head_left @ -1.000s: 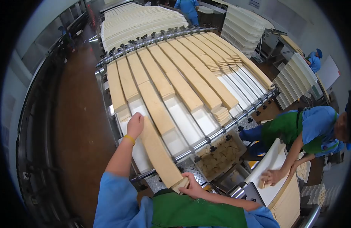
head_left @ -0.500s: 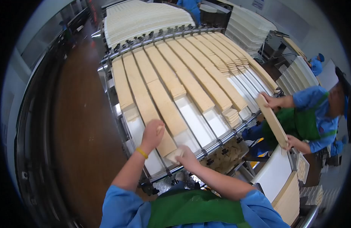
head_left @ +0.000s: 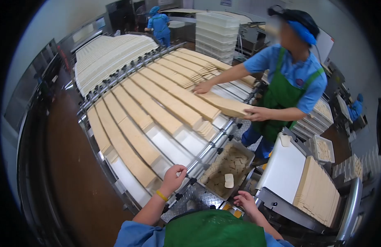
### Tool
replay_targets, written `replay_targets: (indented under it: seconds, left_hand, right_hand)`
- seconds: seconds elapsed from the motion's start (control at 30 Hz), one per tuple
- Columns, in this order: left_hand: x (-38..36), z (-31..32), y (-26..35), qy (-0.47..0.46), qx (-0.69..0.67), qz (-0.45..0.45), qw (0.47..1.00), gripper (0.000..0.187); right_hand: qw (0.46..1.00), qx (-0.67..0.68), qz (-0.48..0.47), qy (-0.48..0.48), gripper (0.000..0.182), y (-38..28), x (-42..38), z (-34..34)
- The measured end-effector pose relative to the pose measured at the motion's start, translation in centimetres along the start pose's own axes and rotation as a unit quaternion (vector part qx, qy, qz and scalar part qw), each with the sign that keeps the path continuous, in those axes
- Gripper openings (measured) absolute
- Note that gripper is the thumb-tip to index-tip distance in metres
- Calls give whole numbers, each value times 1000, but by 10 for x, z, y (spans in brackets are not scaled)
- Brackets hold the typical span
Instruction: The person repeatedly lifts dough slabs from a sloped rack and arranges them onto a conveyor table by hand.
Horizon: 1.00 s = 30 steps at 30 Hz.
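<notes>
My left hand (head_left: 174,179), with a yellow band at the wrist, is closed over the front rail of the rack; what its curled fingers hold, if anything, is hidden. Just behind it ends a long row of pale tan slices (head_left: 134,158) lying in a lane of the rack. My right hand (head_left: 245,202) has its fingers apart and holds nothing, near the lower right of the scrap bin. Two joined pale slices (head_left: 228,180) show over the bin (head_left: 249,155), which holds many broken pieces; whether they touch the pile is unclear.
A co-worker (head_left: 287,82) in a green apron holds a long row of slices (head_left: 225,104) over the rack's right side. A white conveyor (head_left: 277,173) with stacked slices (head_left: 316,191) stands at right. The metal front rail (head_left: 207,152) crosses beside my left hand. White crates (head_left: 217,37) stand behind.
The view has swung right. My right hand has left the end of the slice row and opened over by the bin, where the pale slices now show. The co-worker's row has moved over the rack.
</notes>
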<state>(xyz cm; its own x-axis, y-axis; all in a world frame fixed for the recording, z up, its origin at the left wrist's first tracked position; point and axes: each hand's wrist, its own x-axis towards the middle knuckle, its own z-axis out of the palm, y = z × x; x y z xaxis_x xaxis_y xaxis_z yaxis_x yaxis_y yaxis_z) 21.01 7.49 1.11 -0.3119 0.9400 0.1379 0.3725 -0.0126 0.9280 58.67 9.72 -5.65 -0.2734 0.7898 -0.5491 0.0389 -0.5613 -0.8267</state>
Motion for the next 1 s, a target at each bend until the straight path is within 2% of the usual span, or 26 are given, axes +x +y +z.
replay_targets:
  seconds: [0.07,0.1,0.23,0.37,0.4,0.47,0.53,0.67,0.7,0.8,0.83,0.87,0.93,1.0]
  left_hand:
    - [12,31,0,-45,-20,-26,998,15]
    - [18,47,11,-65,13,12,998,18]
    - [41,129,52,-152,75,61,984,17]
    - [51,235,77,-224,66,83,969,16]
    - [55,264,77,-249,54,127,958,15]
    - [51,317,104,-302,46,59,950,14]
    - [48,368,109,-355,34,35,934,13]
    - [43,453,126,-401,46,130,906,13]
    - [46,471,135,-430,83,136,889,13]
    - [60,532,142,-435,129,192,870,12]
    - [68,556,141,-444,151,187,863,14]
    - [76,579,141,-425,153,231,862,15]
    - [89,628,146,-384,156,321,852,18]
    - [102,678,163,-374,187,365,832,22]
  right_hand:
    - [998,45,-27,47,23,15,-15,-31]
    - [995,69,-39,68,20,21,-22,-48]
    - [968,113,-103,199,15,53,-43,-133]
    - [890,196,-119,393,33,80,-66,-230]
    - [866,201,-138,437,39,98,-71,-255]
    - [816,181,-133,533,39,96,-85,-289]
    - [788,204,-110,571,43,101,-85,-319]
    - [839,290,-71,455,55,92,-76,-352]
    - [839,304,-85,443,57,88,-69,-352]
    - [846,321,-109,411,59,60,-58,-339]
    - [856,300,-106,408,61,55,-54,-335]
    - [857,286,-85,421,62,51,-57,-330]
    - [884,223,-107,396,66,63,-57,-324]
    - [885,213,-158,382,69,80,-50,-317]
